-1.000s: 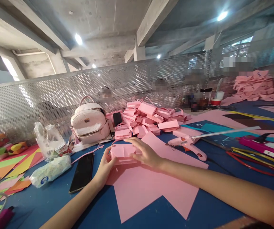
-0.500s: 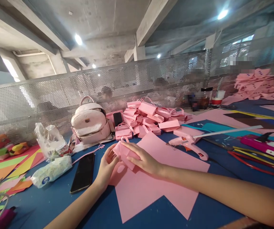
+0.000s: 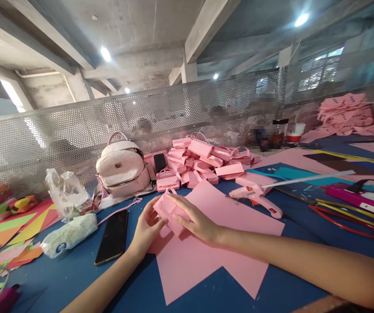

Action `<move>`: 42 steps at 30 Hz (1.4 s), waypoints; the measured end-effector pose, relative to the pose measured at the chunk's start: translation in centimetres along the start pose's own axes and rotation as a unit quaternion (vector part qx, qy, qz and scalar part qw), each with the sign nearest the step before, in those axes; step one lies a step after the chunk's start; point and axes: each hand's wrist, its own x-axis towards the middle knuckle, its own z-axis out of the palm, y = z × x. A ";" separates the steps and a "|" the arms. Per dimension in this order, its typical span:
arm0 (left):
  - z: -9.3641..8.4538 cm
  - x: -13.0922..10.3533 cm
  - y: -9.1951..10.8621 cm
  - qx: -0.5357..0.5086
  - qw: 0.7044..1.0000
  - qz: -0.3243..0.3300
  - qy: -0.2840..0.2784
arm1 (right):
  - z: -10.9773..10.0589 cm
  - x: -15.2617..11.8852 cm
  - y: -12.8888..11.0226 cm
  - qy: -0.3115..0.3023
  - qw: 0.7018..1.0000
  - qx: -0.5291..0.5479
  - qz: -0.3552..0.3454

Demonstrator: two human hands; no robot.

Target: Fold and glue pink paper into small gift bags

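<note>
Between both hands I hold a small pink paper bag point(image 3: 170, 211) with a thin paper handle, tilted over pink paper sheets point(image 3: 213, 252). My left hand point(image 3: 146, 228) grips its left side, the thumb on its near face. My right hand point(image 3: 196, 217) wraps the right side, fingers along the top and the thumb at the lower edge. A heap of similar pink paper bags point(image 3: 200, 152) lies just beyond. To the right, a pink glue gun point(image 3: 255, 195) with a long glue stick rests on the blue table point(image 3: 203, 293).
A phone point(image 3: 111, 237), a tissue pack point(image 3: 69, 234) and a white backpack point(image 3: 120, 167) lie to the left. On the right are scissors point(image 3: 350, 219) and a magenta power strip point(image 3: 359, 198). A perforated metal screen point(image 3: 59, 139) stands behind, with blurred people beyond.
The paper bag has turned slightly between my hands, and its near face shows more. My left thumb has shifted a little to the right along it.
</note>
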 end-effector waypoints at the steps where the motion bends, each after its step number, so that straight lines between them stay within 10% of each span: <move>1: 0.0 0.0 -0.1 -0.004 1.000 -0.003 -0.002 | 0.0 0.0 0.0 0.002 1.000 0.002 0.000; 19: 0.0 -0.7 0.4 -0.013 0.997 0.007 -0.070 | 0.0 -0.2 -0.3 -0.011 1.000 0.016 0.006; 42: -0.5 -0.2 -0.8 0.054 0.998 -0.002 -0.012 | 0.2 -0.5 -0.4 -0.039 0.999 0.015 0.005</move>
